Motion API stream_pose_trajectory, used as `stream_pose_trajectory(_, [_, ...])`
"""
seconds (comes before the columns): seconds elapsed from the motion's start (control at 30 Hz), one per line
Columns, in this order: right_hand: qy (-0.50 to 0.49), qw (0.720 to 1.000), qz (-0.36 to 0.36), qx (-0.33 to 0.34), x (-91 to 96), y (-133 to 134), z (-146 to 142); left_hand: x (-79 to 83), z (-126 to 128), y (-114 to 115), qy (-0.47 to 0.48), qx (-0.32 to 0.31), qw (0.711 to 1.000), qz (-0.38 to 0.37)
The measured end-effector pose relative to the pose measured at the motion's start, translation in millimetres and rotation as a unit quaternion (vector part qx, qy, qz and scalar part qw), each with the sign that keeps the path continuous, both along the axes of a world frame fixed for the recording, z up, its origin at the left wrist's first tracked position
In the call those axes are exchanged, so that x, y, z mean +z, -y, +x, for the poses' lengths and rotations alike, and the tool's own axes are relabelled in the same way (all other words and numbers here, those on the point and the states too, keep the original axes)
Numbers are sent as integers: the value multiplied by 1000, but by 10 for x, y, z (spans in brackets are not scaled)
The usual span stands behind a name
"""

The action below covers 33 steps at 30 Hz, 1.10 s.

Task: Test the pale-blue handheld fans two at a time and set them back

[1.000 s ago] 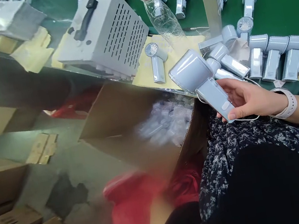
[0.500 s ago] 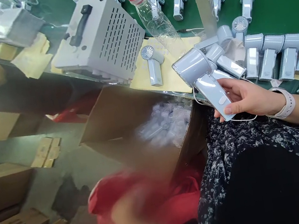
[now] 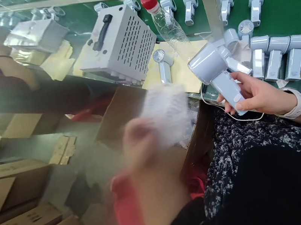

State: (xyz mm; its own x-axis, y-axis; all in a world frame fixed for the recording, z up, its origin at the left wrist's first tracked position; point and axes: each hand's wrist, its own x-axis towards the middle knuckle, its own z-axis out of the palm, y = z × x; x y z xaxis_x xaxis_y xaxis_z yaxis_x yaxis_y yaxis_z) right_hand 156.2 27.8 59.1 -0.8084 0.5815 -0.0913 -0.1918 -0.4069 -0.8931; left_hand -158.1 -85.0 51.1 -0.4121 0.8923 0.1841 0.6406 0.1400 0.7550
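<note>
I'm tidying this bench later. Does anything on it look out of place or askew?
Yes. A clear plastic bottle with a red cap lies on its side on the yellow sheet among the fans. Beside it, several handheld fans are heaped crosswise by the post, unlike the neat row to their right.

Pale blue fan, red-capped clear bottle, green belt.

Fan: pale blue-grey, cylindrical head pointing to 11 o'clock, handle gripped in right hand. Bag: translucent, blurred, at fan's 8 o'clock, held in left hand.
</note>
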Motion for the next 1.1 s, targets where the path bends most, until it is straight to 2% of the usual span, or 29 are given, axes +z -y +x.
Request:
stream_pose_trajectory(0.1, [18, 998, 14, -55, 76, -10, 120, -214, 138, -397, 59, -136, 989, -20])
stream_pose_trajectory(0.13, [26, 996, 20, -77, 96, -7, 168, -265, 234, -549, 47, -185, 981, -36])
stream_pose_trajectory(0.2, [40, 991, 29, -122, 110, 8, 266, -342, 468, -809, -62, -252, 964, -62])
stream_pose_trajectory(0.23, [46, 989, 29, -139, 100, 17, 313, -376, 594, -901, -137, -258, 954, -68])
stream_pose_trajectory(0.3, [51, 984, 21, -168, 48, 37, 397, -458, 827, -1002, -265, -214, 938, -69])
stream_pose_trajectory(0.37, [52, 981, 6, -187, -33, 53, 459, -562, 1007, -1022, -306, -170, 933, -77])
stream_pose_trajectory(0.4, [54, 980, -1, -192, -76, 58, 480, -616, 1072, -1016, -302, -174, 934, -83])
stream_pose_trajectory(0.5, [51, 982, -12, -182, -188, 63, 508, -732, 1166, -977, -261, -265, 924, -88])
stream_pose_trajectory(0.57, [49, 984, -6, -169, -232, 58, 504, -751, 1158, -945, -223, -334, 911, -97])
stream_pose_trajectory(0.63, [67, 985, 18, -158, -253, 48, 493, -741, 1124, -915, -191, -359, 906, -118])
stream_pose_trajectory(0.73, [171, 971, 105, -130, -261, 29, 482, -744, 1083, -889, -163, -326, 920, -143])
stream_pose_trajectory(0.87, [348, 888, 294, -69, -301, 34, 455, -816, 1059, -891, -90, -267, 950, -136])
stream_pose_trajectory(0.93, [367, 862, 345, -56, -360, 52, 418, -846, 1011, -887, -29, -256, 958, -126])
stream_pose_trajectory(1.0, [368, 851, 371, -50, -440, 64, 364, -869, 932, -874, 62, -245, 960, -117])
stream_pose_trajectory(1.1, [387, 828, 405, -39, -545, 50, 267, -914, 806, -857, 214, -206, 950, -95])
